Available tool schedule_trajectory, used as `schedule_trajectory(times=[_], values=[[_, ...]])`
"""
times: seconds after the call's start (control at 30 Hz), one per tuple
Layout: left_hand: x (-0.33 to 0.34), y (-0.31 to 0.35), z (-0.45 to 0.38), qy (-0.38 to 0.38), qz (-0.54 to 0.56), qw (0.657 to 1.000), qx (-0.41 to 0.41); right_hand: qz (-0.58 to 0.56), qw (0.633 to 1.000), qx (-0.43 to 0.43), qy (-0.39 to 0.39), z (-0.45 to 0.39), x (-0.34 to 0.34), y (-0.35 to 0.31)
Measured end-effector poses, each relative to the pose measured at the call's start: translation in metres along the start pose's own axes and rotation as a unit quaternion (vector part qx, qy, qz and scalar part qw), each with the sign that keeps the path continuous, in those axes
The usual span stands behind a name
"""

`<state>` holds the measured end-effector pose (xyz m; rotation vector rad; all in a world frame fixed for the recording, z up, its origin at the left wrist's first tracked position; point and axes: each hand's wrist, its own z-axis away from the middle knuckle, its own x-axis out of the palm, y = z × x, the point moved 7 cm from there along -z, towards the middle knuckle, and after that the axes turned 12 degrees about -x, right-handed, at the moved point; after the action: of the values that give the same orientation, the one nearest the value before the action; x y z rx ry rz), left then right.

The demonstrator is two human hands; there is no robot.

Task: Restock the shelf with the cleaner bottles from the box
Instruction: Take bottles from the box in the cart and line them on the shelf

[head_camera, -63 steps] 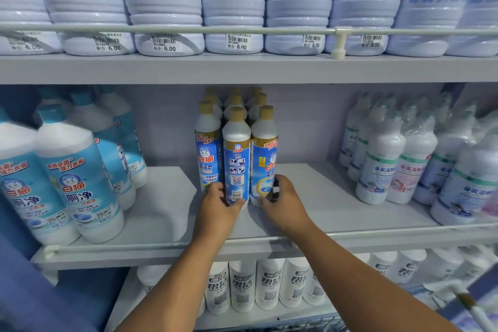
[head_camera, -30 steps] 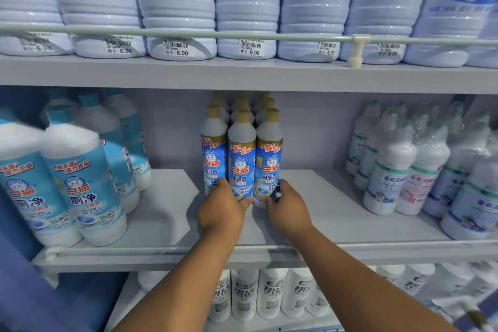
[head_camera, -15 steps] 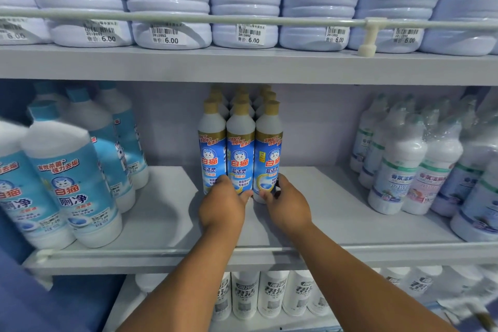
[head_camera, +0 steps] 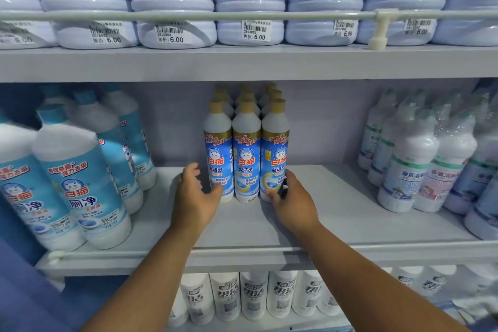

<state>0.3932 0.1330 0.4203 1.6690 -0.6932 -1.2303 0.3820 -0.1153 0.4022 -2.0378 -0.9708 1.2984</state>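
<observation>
Head view: slim white cleaner bottles with blue labels and gold caps [head_camera: 246,153] are standing upright in tight rows at centre frame, three across in front and more behind, on the grey middle shelf board [head_camera: 269,226]. Left hand [head_camera: 195,197] is sitting at the left side of the front-left bottle, fingers spread and loosely curved, thumb touching the bottle's lower label, gripping nothing. Right hand [head_camera: 292,201] is curling around the base of the front-right bottle, thumb on its front, fingers wrapping the right side, with a small dark object tucked between fingers and bottle, too small to identify. Middle front bottle is standing untouched between the two hands. Large white bottles with light-blue labels and teal caps [head_camera: 80,178] are crowding the left of the frame; white shrink-wrapped bottles with green bands [head_camera: 412,167] are sitting at right. Big white ribbed jugs with 6.00 price tags [head_camera: 172,8] are lining the upper shelf. White bottles with black lettering [head_camera: 253,294] are showing at the bottom.
</observation>
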Motion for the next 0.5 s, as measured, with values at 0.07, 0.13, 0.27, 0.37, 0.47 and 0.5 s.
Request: schedule_trajectory(times=[0.07, 0.13, 0.27, 0.37, 0.47, 0.5], values=[[0.017, -0.01, -0.007, -0.091, 0.022, 0.996, -0.004, 0.006, 1.0, 0.003, -0.002, -0.001, 0.001, 0.001], [0.024, -0.015, -0.009, -0.107, 0.026, 0.994, 0.006, 0.004, 1.0, 0.014, -0.006, -0.001, 0.001, 0.003], [0.023, -0.014, -0.007, -0.091, 0.028, 0.995, 0.018, -0.006, 1.0, 0.026, -0.004, 0.0, 0.001, 0.004], [0.021, -0.014, -0.005, -0.077, 0.018, 0.996, 0.031, -0.001, 1.0, 0.025, 0.0, 0.0, 0.001, 0.004], [0.02, -0.016, -0.005, -0.068, 0.01, 0.997, 0.034, 0.007, 1.0, 0.024, 0.0, 0.0, 0.001, 0.004], [0.02, -0.015, -0.005, -0.068, 0.008, 0.997, 0.033, 0.007, 1.0, 0.025, 0.001, 0.0, 0.001, 0.005]])
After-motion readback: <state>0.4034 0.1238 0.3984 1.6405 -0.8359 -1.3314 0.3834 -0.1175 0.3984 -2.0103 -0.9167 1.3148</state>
